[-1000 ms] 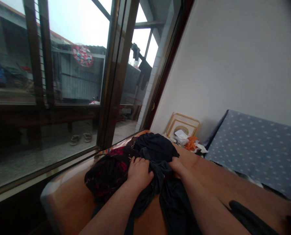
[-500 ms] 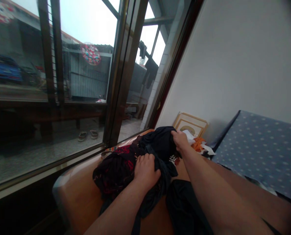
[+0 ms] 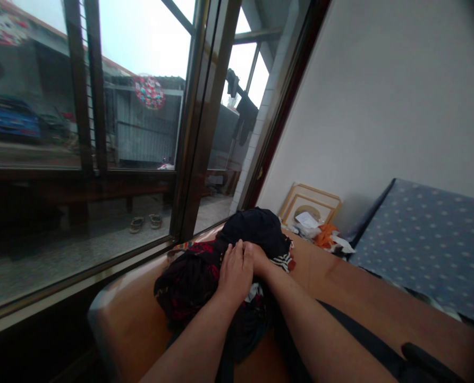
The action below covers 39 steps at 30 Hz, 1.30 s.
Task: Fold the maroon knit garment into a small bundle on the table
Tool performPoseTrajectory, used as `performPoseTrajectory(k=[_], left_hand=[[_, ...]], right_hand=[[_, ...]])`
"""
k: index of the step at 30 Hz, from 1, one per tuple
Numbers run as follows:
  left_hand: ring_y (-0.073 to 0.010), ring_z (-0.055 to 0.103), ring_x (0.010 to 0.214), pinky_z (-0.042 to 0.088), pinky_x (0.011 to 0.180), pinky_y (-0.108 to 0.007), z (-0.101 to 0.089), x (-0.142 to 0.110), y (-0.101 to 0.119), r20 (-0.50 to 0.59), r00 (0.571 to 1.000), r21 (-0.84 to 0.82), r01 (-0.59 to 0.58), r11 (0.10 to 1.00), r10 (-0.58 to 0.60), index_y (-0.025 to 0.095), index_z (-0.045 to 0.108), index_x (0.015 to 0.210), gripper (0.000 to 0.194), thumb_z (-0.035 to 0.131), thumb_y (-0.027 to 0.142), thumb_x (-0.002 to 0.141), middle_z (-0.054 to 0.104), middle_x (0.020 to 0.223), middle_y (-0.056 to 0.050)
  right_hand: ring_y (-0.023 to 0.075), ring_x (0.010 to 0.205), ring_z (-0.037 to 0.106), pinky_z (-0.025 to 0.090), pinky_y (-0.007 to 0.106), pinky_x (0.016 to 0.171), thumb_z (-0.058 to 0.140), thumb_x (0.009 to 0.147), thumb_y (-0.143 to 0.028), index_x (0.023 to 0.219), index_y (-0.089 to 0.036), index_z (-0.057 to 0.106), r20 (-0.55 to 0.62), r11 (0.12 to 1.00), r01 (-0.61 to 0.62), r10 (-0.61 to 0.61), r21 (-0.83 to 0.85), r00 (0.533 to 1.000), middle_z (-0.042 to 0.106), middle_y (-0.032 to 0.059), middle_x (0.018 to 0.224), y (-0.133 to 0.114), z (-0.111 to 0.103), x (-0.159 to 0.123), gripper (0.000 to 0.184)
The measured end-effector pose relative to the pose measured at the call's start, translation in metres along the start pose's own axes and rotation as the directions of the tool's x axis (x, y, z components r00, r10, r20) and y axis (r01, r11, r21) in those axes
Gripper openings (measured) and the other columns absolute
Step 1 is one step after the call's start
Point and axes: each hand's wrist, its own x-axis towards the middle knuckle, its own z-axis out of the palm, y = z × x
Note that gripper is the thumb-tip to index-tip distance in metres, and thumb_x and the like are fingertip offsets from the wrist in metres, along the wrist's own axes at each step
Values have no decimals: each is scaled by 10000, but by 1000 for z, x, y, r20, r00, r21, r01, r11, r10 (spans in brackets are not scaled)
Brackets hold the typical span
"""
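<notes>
A heap of dark clothes lies on the wooden table, with a navy garment (image 3: 256,221) at its far side and a black and dark red patterned garment (image 3: 189,282) at its left. My left hand (image 3: 236,272) rests flat on the heap, its fingers stretched forward. Close against it, my right hand (image 3: 257,260) presses on the same clothes, its fingers hidden behind the left hand and in the cloth. Black-and-white striped fabric (image 3: 282,260) shows at the right edge of the heap. A dark strap or strip of cloth (image 3: 226,356) hangs below the left wrist.
The wooden table (image 3: 316,271) runs along a dark-framed window (image 3: 193,133). Toward the wall are a wooden picture frame (image 3: 320,197), an orange cloth or bag (image 3: 325,235) and white papers. A blue dotted panel (image 3: 428,239) leans at the right.
My right hand has moved left from the far right edge of the navy garment to beside my left hand. The striped fabric is more exposed. My left hand has hardly shifted.
</notes>
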Motion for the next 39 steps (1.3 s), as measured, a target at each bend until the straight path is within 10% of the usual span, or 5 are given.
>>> performPoseTrajectory(k=[4, 7, 11, 18, 39], left_hand=[[-326, 251, 1496, 178, 1199, -505, 3, 2, -2, 65, 997, 66, 32, 997, -36, 137, 401, 1478, 715, 193, 609, 984, 393, 1565, -167], [-367, 278, 1477, 186, 1184, -529, 2, 3, -1, 87, 994, 115, 54, 992, -64, 72, 405, 1470, 823, 203, 679, 953, 404, 1540, -232], [-382, 315, 1457, 206, 1170, -533, 2, 1, 1, 67, 996, 157, 41, 987, -52, 68, 457, 1434, 830, 251, 700, 936, 448, 1504, -250], [-362, 374, 1427, 218, 1173, -526, 5, -1, 0, 83, 997, 236, -21, 971, 1, 131, 491, 1430, 738, 219, 636, 967, 506, 1479, -197], [-343, 439, 1377, 243, 1178, -531, 16, -6, 1, 125, 983, 530, -181, 828, 135, 123, 570, 1352, 668, 311, 602, 965, 564, 1425, -181]], right_hand=[[205, 836, 676, 496, 271, 771, 596, 815, -304, 911, -200, 745, 47, 993, 48, -53, 105, 998, 759, 51, 915, 11, -20, -5, 205], [201, 867, 669, 499, 303, 821, 491, 857, -311, 993, -200, 732, -210, 974, -59, 106, 221, 972, 747, 42, 942, 25, -38, -10, 299], [290, 1199, 556, 393, 436, 1056, 499, 887, -473, 1274, -194, 629, -576, 918, -345, 392, 195, 717, 641, 131, 1261, 49, -41, -9, 495], [259, 1471, 278, 215, 445, 1205, 580, 860, -401, 1422, -213, 508, -280, 925, -207, 300, 317, 912, 412, 94, 1539, 85, 1, 24, 597], [221, 1238, 559, 364, 354, 1104, 532, 871, -522, 1233, -245, 675, -440, 882, -97, 322, 461, 839, 656, 60, 1294, 98, 0, 49, 477]])
